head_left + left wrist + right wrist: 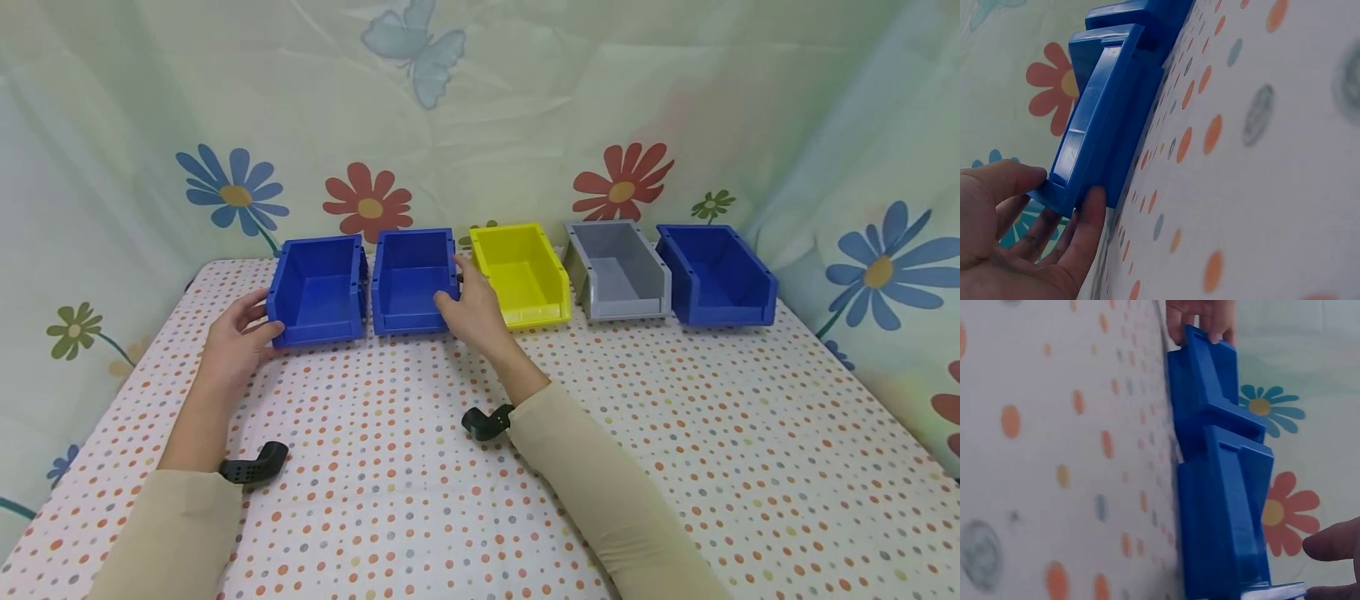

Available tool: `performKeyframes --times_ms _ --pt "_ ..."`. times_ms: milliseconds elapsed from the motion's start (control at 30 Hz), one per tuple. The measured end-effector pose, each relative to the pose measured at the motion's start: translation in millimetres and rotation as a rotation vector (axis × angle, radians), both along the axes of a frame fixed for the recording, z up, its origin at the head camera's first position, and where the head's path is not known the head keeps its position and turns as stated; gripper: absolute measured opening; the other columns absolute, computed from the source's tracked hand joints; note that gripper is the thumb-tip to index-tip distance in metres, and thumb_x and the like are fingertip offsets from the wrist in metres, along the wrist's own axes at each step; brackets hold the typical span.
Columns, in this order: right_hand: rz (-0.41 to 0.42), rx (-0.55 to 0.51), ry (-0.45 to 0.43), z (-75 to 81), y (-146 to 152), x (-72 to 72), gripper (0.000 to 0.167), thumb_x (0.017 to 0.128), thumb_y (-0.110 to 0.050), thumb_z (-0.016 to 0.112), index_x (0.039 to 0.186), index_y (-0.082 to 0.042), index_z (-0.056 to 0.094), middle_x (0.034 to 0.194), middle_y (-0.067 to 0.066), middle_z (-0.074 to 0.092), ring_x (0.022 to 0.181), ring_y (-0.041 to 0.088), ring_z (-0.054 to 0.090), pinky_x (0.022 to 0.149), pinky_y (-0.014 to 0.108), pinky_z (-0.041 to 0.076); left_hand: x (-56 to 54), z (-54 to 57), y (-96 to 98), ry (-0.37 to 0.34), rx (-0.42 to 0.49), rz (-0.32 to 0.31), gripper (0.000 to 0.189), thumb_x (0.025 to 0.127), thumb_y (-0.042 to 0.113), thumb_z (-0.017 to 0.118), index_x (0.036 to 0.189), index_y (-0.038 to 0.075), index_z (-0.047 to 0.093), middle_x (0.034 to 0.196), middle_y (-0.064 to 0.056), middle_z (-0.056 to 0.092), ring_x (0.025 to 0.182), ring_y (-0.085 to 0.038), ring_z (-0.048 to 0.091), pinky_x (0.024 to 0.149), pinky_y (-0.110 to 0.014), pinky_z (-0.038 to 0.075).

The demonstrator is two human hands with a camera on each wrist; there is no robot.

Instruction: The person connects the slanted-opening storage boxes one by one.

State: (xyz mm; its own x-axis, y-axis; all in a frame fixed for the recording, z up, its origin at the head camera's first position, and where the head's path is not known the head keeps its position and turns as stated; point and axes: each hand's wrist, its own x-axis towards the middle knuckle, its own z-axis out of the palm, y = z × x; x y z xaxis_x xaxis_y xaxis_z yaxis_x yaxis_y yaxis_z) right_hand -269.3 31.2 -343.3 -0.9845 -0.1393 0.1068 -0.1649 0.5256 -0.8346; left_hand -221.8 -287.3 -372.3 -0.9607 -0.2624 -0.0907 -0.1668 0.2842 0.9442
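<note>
My left hand holds the front left corner of the leftmost blue bin. Its thumb lies on the rim in the left wrist view, while the fingers curl around the outer side and underneath. At the right side of the second blue bin is my right hand. The right thumb hovers over that bin's opening, apart from the wall, and the other fingers are by its right rim, mostly hidden. Both bins appear to hold nothing, and a narrow gap separates them.
To the right in the same row stand a yellow bin, a grey bin and another blue bin. A dotted cloth covers the table. Behind the row hangs a flowered curtain.
</note>
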Motion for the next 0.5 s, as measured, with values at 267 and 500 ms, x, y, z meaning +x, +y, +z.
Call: performKeyframes --times_ms 267,500 --pt "-0.045 -0.030 0.003 -8.6 -5.3 -6.8 0.058 0.103 -0.009 0.057 0.158 -0.008 0.038 0.147 0.020 0.055 0.130 0.035 0.059 0.109 0.047 0.052 2.1 -0.6 1.4 0.018 0.052 -0.001 0.064 0.108 0.013 0.052 0.165 0.026 0.027 0.167 -0.015 0.034 0.146 -0.036 0.045 0.082 -0.024 0.062" --pt "-0.071 0.000 0.035 -10.4 -7.9 -10.9 0.056 0.103 -0.008 0.056 0.157 -0.007 0.040 0.142 0.021 0.057 0.126 0.034 0.061 0.108 0.045 0.053 1.1 0.8 2.3 0.015 0.044 0.006 0.065 0.107 0.013 0.055 0.165 0.024 0.029 0.166 -0.015 0.035 0.145 -0.035 0.046 0.087 -0.024 0.061"
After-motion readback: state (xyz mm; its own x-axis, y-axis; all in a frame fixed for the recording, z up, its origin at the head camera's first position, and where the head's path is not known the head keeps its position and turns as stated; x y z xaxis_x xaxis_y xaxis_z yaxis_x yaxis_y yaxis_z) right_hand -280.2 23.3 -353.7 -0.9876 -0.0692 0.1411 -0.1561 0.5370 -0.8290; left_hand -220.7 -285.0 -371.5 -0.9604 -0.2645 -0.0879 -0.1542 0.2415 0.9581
